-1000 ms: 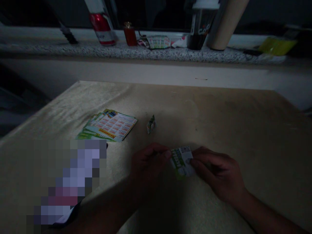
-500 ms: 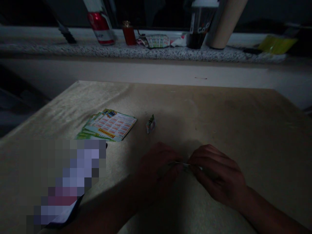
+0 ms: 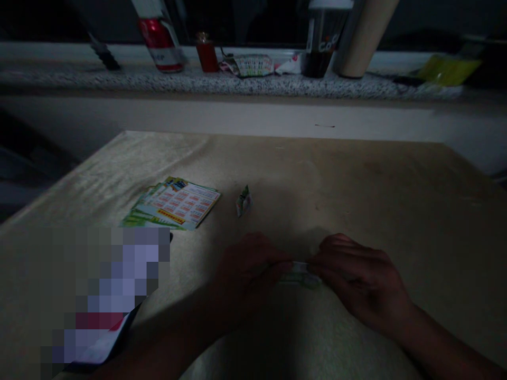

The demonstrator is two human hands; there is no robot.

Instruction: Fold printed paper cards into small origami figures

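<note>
My left hand [image 3: 253, 269] and my right hand [image 3: 356, 277] are closed on a small green-and-white printed card [image 3: 299, 277], close above the table. The fingertips of each hand pinch its upper edge from opposite sides, and the fingers cover part of it. Beyond my left hand stands a small folded card [image 3: 244, 201], creased and upright, with similar colours. Farther left lies a fanned stack of printed cards [image 3: 186, 201] with rows of red-and-white boxes, several deep.
A phone [image 3: 99, 351], mostly blurred out, lies on the table [image 3: 376, 190] left of my left forearm. Along the speckled sill [image 3: 158, 83] behind stand a red can [image 3: 160, 45], a small red bottle [image 3: 207, 55], crumpled wrappers [image 3: 253, 65], a dark drink cup [image 3: 319, 53] and a tan cylinder [image 3: 366, 42].
The card between my hands has tilted, so more of its green-and-white face shows below my fingertips. My right hand has shifted slightly right. The stack and folded card stay put.
</note>
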